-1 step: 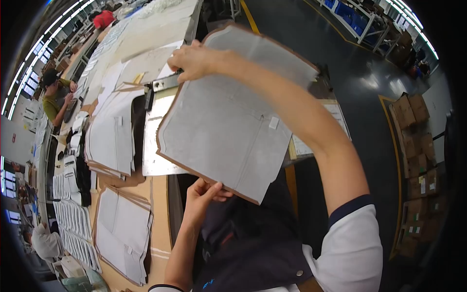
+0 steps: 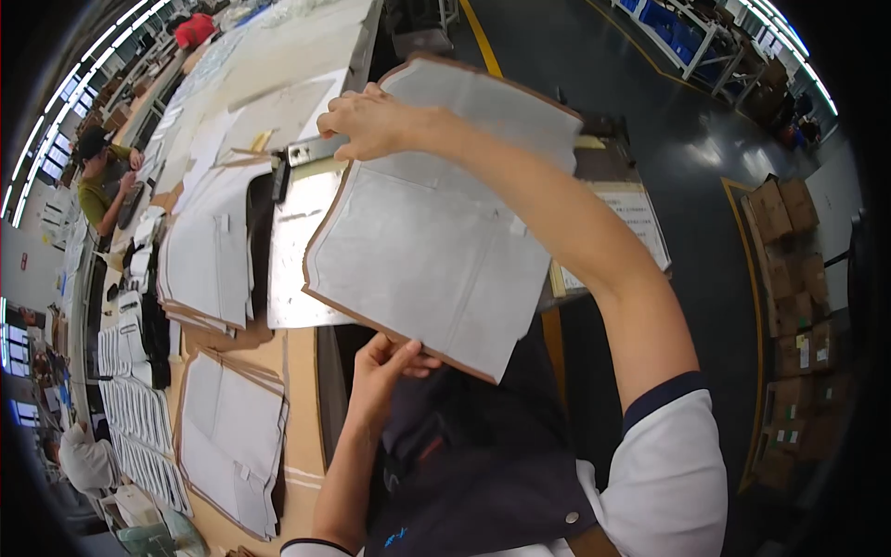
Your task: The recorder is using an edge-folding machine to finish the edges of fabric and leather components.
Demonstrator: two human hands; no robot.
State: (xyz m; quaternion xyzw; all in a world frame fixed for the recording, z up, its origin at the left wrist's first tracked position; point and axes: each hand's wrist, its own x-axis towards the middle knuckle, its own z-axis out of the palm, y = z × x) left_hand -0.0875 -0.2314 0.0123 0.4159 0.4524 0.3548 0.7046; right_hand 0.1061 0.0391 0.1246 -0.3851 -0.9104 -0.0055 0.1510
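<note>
I hold a large grey panel [image 2: 418, 251] with brown edging over a shiny metal plate [image 2: 288, 297]. My left hand [image 2: 385, 367] pinches its lower edge, thumb on top. My right hand [image 2: 371, 125] reaches across to its upper left edge with fingers curled over it, beside a metal bar [image 2: 311, 151] with a dark fitting. A stack of similar panels [image 2: 204, 260] lies just left of the plate, and another stack [image 2: 223, 446] lies lower on the brown board [image 2: 306, 418]. A printed sheet [image 2: 626, 227] is partly hidden behind my right arm.
A long worktable [image 2: 260, 56] runs away at upper left. A co-worker in olive [image 2: 93, 190] works at left; others are in red [image 2: 193, 30] and white [image 2: 83, 464]. Stacked cardboard boxes [image 2: 794, 297] stand right, beside a floor with yellow lines. A rack with blue bins [image 2: 664, 32] stands behind.
The panel's top edge is a little lower and further left, and its lower left corner has shifted slightly up and right. Both hands still grip it.
</note>
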